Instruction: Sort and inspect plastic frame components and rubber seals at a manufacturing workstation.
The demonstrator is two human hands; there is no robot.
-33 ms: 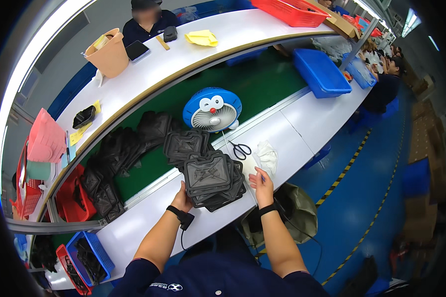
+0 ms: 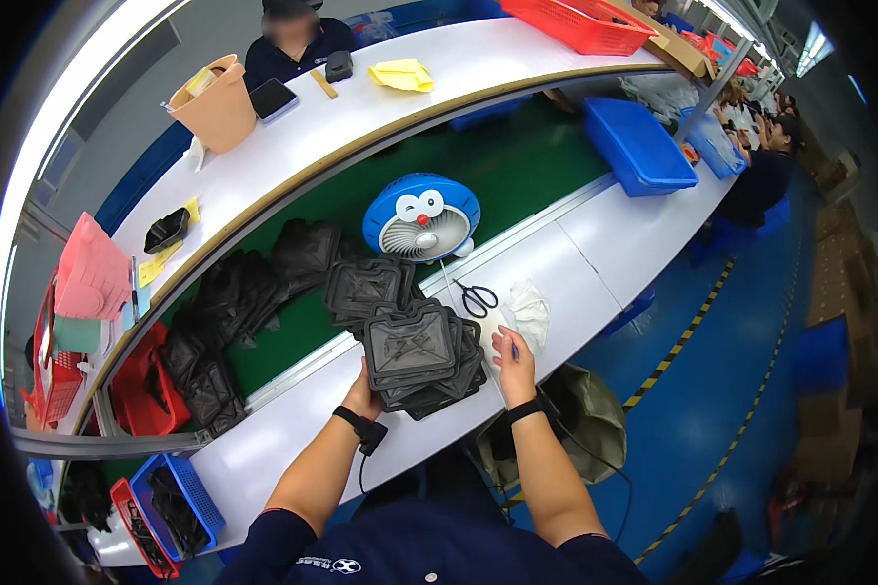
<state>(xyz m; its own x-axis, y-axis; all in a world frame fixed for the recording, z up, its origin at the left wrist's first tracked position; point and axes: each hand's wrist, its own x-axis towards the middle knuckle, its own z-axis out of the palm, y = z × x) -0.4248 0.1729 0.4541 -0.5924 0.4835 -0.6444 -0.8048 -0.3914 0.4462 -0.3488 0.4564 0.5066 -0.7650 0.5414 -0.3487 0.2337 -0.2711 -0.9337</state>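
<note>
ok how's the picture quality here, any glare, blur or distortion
Head view: the light at left is blown out white; head view: the far table curves and the corners go black; head view: the stack looks fairly sharp, but the far person is blurred at the face.

navy short-sleeve shirt (image 2: 439, 546), white printed emblem (image 2: 346, 565) on chest, pale round button (image 2: 430, 577). no gloves on left hand (image 2: 363, 395) or right hand (image 2: 514, 361). black left wristband (image 2: 346, 415) with boxy black module (image 2: 370, 436), thin dark cable (image 2: 362, 473). black right wristband (image 2: 526, 410).
</note>
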